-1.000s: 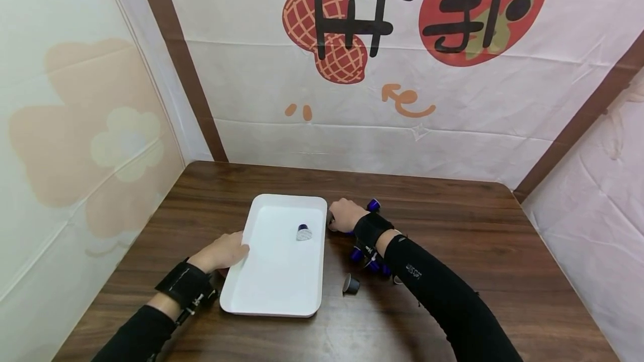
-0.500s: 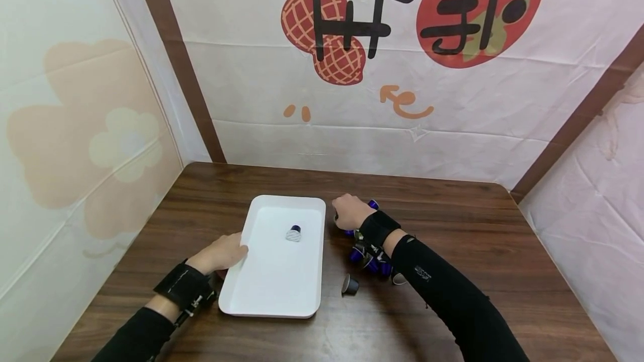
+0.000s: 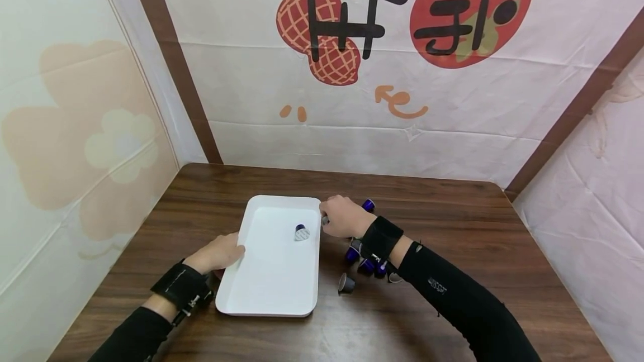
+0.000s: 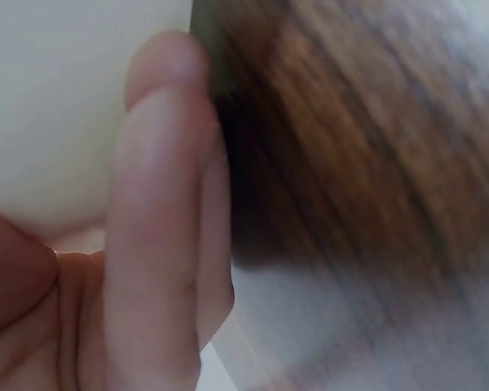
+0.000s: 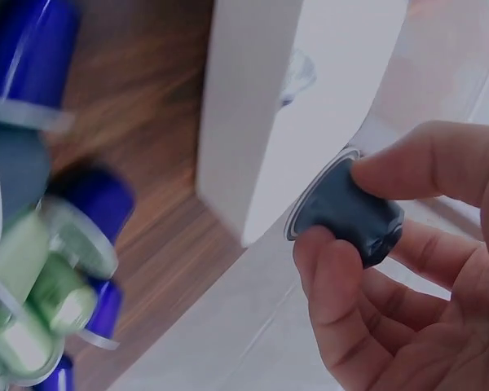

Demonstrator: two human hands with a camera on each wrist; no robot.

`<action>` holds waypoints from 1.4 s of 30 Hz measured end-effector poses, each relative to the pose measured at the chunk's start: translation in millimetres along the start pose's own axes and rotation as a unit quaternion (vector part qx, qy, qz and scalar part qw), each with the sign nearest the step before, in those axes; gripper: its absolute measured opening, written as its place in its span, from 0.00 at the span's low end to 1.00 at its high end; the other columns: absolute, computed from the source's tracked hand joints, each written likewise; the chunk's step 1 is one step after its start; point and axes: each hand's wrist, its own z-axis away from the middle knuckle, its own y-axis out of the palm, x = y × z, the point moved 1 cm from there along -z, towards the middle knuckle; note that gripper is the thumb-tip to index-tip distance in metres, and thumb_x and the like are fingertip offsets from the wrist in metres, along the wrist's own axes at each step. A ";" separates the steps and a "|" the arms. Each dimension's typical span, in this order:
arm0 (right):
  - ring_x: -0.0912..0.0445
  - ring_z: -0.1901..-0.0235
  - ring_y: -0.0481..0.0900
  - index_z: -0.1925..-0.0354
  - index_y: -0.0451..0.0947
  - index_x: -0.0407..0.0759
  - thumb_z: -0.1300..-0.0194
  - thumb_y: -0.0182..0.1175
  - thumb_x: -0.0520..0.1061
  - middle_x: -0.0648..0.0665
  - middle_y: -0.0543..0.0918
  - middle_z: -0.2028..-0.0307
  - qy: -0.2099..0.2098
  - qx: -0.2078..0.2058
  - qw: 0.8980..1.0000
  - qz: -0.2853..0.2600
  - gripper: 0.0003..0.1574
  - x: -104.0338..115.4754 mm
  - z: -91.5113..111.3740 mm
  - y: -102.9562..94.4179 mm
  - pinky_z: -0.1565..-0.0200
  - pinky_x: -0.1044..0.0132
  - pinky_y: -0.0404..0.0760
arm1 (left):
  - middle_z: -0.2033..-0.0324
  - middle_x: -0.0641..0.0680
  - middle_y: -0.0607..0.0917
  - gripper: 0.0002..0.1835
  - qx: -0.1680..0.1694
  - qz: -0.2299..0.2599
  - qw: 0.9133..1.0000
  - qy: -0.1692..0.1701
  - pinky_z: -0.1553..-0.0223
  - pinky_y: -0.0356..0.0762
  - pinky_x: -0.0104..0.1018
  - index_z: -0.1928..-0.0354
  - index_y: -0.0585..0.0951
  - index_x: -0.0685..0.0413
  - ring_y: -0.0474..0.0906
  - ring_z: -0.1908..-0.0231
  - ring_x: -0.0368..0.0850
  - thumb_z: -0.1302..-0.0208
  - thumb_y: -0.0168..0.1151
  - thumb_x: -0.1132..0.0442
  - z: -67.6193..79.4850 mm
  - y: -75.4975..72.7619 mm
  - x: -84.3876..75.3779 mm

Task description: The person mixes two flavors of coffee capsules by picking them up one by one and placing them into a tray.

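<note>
My left hand [image 3: 219, 252] grips the left rim of a white rectangular tray [image 3: 271, 289], thumb over the edge. In the left wrist view its fingers [image 4: 155, 228] lie along the tray's side. My right hand [image 3: 347, 217] is at the tray's far right rim. Between thumb and fingertips it pinches a dark grey coffee capsule [image 5: 350, 212], tilted, as the right wrist view shows. One blue coffee capsule [image 3: 301, 233] with a pale foil lid lies on its side in the tray.
Several blue capsules [image 3: 366, 266] are heaped right of the tray, partly under my right wrist. Green capsules [image 5: 61, 293] show among them. A single grey capsule [image 3: 346, 283] lies nearer me, and a blue one [image 3: 369, 205] beyond my right hand. Fabric walls [image 3: 302, 149] enclose the wooden table.
My right hand first drew slightly right, then came left to the tray's rim with the grey capsule. The capsule in the tray rolled left and back right. My left hand stayed on the rim.
</note>
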 end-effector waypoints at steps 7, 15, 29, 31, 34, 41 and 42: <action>0.61 0.79 0.60 0.70 0.73 0.42 0.44 0.58 0.36 0.51 0.67 0.76 -0.047 0.028 0.998 0.022 0.03 31.8 5.0 10.0 0.78 0.74 0.59 | 0.73 0.57 0.80 0.23 0.003 0.002 1.000 -0.001 0.84 0.78 0.42 0.37 0.64 0.69 0.80 0.78 0.49 0.31 0.41 0.65 -0.2 0.8 -1.5; 0.62 0.73 0.65 0.65 0.76 0.43 0.40 0.56 0.37 0.51 0.73 0.70 -0.097 0.083 0.992 0.024 0.04 59.6 8.1 33.2 0.72 0.77 0.64 | 0.74 0.57 0.80 0.22 0.003 0.008 1.000 -0.001 0.83 0.79 0.42 0.39 0.66 0.68 0.80 0.78 0.49 0.31 0.42 0.65 3.1 0.0 -3.6; 0.65 0.69 0.71 0.56 0.79 0.43 0.39 0.60 0.40 0.52 0.78 0.65 -0.110 0.115 0.987 0.037 0.11 66.0 11.7 50.6 0.68 0.78 0.71 | 0.75 0.56 0.80 0.23 0.003 0.016 1.000 0.004 0.85 0.79 0.43 0.36 0.65 0.64 0.80 0.79 0.49 0.31 0.43 0.64 6.2 -1.3 -6.6; 0.65 0.64 0.74 0.53 0.79 0.43 0.38 0.60 0.42 0.51 0.79 0.60 -0.102 0.116 0.987 0.033 0.14 62.9 12.2 48.9 0.64 0.77 0.73 | 0.75 0.56 0.80 0.24 0.003 0.014 1.000 0.003 0.85 0.79 0.43 0.35 0.63 0.64 0.80 0.79 0.49 0.31 0.42 0.64 6.3 -1.1 -6.9; 0.62 0.58 0.76 0.49 0.78 0.42 0.37 0.60 0.42 0.49 0.79 0.55 -0.092 0.111 0.989 0.013 0.17 56.4 15.8 40.3 0.59 0.74 0.75 | 0.74 0.56 0.80 0.25 0.000 0.014 1.000 0.003 0.85 0.78 0.43 0.34 0.62 0.65 0.80 0.79 0.49 0.30 0.42 0.64 6.8 -0.4 -7.0; 0.59 0.63 0.76 0.55 0.80 0.36 0.35 0.54 0.36 0.45 0.80 0.60 -0.091 0.054 0.994 -0.015 0.12 25.9 34.5 20.6 0.61 0.73 0.76 | 0.72 0.58 0.81 0.26 -0.002 0.030 1.000 0.001 0.85 0.79 0.44 0.32 0.59 0.66 0.80 0.78 0.50 0.30 0.41 0.65 9.8 2.3 -5.1; 0.59 0.63 0.76 0.56 0.80 0.36 0.35 0.54 0.35 0.45 0.79 0.61 -0.093 0.045 0.995 -0.013 0.11 20.8 37.8 18.7 0.61 0.73 0.77 | 0.72 0.58 0.81 0.26 0.000 0.030 1.000 0.003 0.84 0.79 0.44 0.32 0.58 0.66 0.80 0.78 0.50 0.30 0.41 0.65 10.3 2.2 -5.1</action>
